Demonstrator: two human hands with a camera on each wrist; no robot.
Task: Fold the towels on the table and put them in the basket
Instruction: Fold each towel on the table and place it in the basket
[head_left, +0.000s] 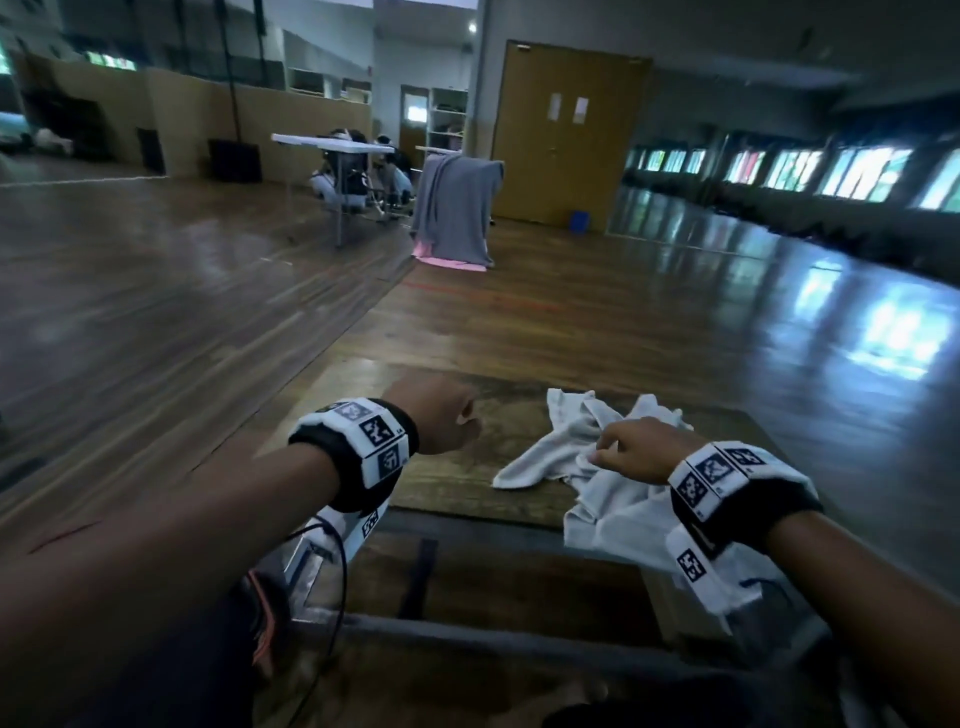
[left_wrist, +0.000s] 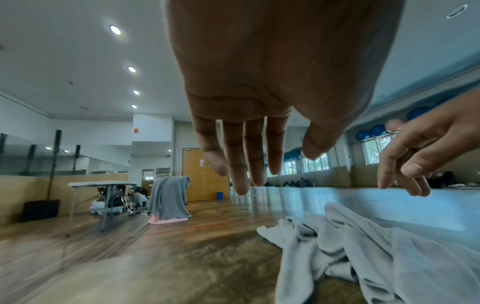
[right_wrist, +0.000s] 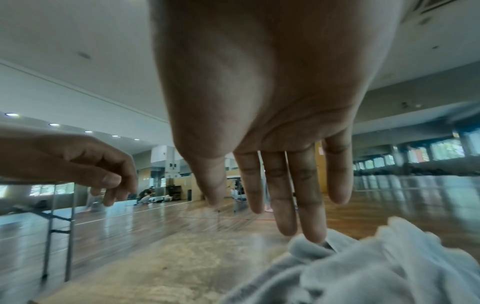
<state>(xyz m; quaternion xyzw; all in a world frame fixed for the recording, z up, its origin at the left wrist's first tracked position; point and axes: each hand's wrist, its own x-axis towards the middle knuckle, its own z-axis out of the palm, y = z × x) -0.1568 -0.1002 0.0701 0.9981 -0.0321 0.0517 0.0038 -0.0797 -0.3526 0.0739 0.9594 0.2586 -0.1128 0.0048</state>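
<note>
head view: both hands hover slack-fingered and empty, left hand (head_left: 441, 415) over table (head_left: 457, 478), right hand (head_left: 636, 449) fingertips on towel (head_left: 545, 462)

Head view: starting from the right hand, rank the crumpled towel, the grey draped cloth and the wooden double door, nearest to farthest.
From the right hand:
1. Crumpled towel, directly under the fingers on the table.
2. Grey draped cloth, out on the floor ahead.
3. Wooden double door, at the back wall behind it.

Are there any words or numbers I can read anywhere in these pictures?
None can be read.
Two papers on the wooden door: too small and blurred.
Wristbands on both wrists: black-and-white square code patterns, with tiny marks beside them too small to read.
</note>
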